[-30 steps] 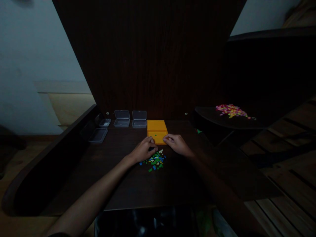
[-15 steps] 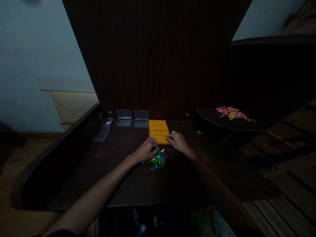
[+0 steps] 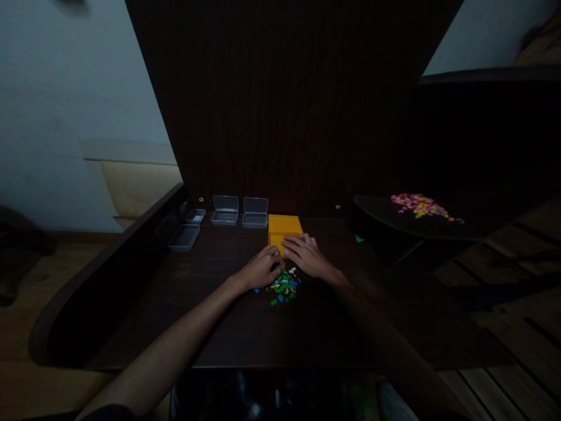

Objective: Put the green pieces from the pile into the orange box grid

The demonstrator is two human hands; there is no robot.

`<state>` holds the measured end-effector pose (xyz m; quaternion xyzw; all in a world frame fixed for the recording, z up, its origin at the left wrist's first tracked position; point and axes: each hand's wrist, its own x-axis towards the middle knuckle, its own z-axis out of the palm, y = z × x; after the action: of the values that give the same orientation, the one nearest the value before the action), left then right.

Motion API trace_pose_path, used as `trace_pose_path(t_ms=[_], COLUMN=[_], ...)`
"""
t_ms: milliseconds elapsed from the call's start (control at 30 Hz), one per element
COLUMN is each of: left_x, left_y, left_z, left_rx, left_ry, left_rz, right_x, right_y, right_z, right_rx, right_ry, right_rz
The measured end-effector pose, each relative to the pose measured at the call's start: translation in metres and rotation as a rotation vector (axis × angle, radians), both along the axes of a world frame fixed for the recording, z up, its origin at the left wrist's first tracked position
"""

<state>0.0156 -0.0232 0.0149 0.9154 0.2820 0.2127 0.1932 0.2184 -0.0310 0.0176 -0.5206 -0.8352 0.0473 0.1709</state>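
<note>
A small heap of tiny green, blue and white pieces (image 3: 284,286) lies on the dark wooden table (image 3: 245,327). Just behind it sits an open orange box (image 3: 283,225). My left hand (image 3: 262,268) rests at the heap's left edge with its fingers curled, and what they hold is hidden. Lying flat over the box's near edge, my right hand (image 3: 307,255) has its fingers stretched toward the left hand and touches the top of the heap.
Two clear plastic cases (image 3: 225,210) (image 3: 255,212) stand open at the back, with two more (image 3: 184,237) (image 3: 195,216) by the left rail. A side shelf at the right carries a pile of pink and yellow pieces (image 3: 418,205). A dark wooden panel rises behind the table.
My right hand slid left from the box's right front corner, across its near edge, toward the left hand. The left hand stayed by the heap. The view shifted slightly.
</note>
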Motion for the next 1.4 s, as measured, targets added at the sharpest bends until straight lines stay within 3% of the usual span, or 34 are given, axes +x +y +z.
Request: trace_pose_path(t_ms=[400,1000,1233,1400], left_x=[-0.001,0.0,0.002,0.002], left_y=[-0.002,-0.005,-0.006,-0.006], left_z=[0.003,0.006,0.006,0.005], left_rx=[0.008,-0.003,-0.023,-0.027], left_ry=[0.043,0.032,0.02,0.01], left_rz=[-0.025,-0.04,-0.036,-0.04], right_x=[-0.001,0.016,0.017,0.016], right_y=[0.0,0.012,0.015,0.016], right_z=[-0.007,-0.013,-0.017,-0.02], right_rx=[0.073,0.232,0.202,0.188], right_ry=[-0.059,0.444,0.504,0.467], right_rz=[0.012,-0.174,-0.211,-0.129])
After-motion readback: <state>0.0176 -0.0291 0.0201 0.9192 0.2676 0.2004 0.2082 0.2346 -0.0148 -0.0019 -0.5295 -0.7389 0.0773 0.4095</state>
